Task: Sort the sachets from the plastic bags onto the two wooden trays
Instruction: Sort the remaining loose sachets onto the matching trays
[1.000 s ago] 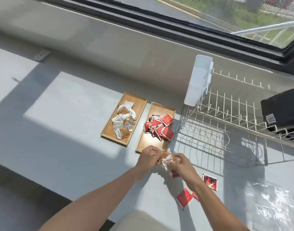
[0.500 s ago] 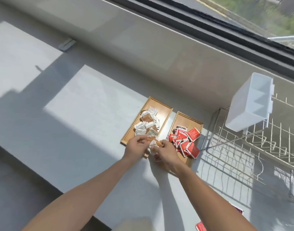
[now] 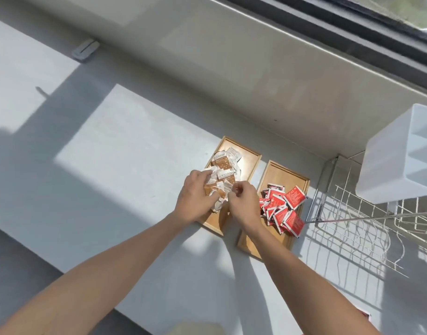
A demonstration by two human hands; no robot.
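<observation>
A clutch of brown-and-white sachets (image 3: pixel 48 189) is sitting in the left hand (image 3: pixel 192 198), crumpled and glinting, their clear crimped edges catching the sun over the near end of the left wooden tray (image 3: pixel 250 154). The left fingers are curling around this bundle, gripping it from the left side. The right hand (image 3: pixel 243 201) is hovering just beside it, thumb and forefinger pinching together at the bundle's right edge; whether they are nipping a sachet corner is too small to tell. More brown-and-white sachets are lying heaped on the left tray beyond the hands, printed faces up, some overlapping.

The right wooden tray (image 3: pixel 283 175) is lying just beside the left one, nearly touching along their long sides, and is carrying a loose pile of red sachets (image 3: pixel 283 206) with white print, several tilting over the tray's right rim. Both trays are resting on a pale grey counter (image 3: pixel 123 146) striped with sunlight and shadow. A white wire dish rack (image 3: pixel 367 228) is standing to the right, with a white plastic holder (image 3: pixel 398 160) hanging on it.
</observation>
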